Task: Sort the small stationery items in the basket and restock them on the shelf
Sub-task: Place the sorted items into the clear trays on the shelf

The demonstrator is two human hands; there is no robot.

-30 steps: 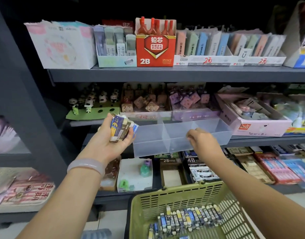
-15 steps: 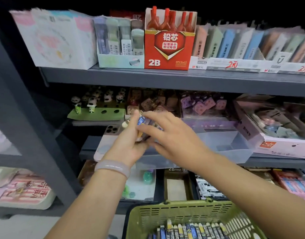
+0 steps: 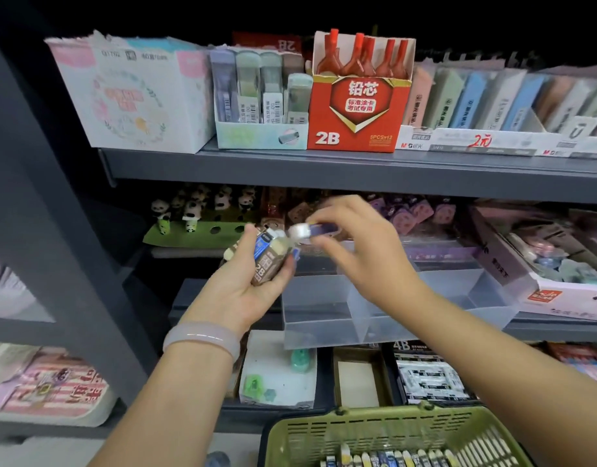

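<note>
My left hand point(image 3: 243, 284) grips a small stack of wrapped erasers point(image 3: 269, 256), the front one brown and marked 2B, in front of the middle shelf. My right hand point(image 3: 354, 244) pinches a single eraser point(image 3: 310, 229) with a white end and blue sleeve, held just above and right of the stack. Below both hands a clear plastic divided tray point(image 3: 384, 308) sticks out from the middle shelf with nothing visible in it. The green basket point(image 3: 327, 433) sits at the bottom edge with a row of several erasers point(image 3: 384, 459) in it.
The top shelf point(image 3: 324, 165) carries a red 2B lead box point(image 3: 357, 106), pastel boxes and eraser rows. Panda figures point(image 3: 192, 210) and a pink box point(image 3: 540, 291) flank the tray. Below it stand a white sharpener box point(image 3: 277, 372) and 4B packs point(image 3: 428, 375).
My right hand left the tray's front edge, reached the stack in my left hand and now pinches one eraser drawn slightly away from it. The view moved closer to the shelf.
</note>
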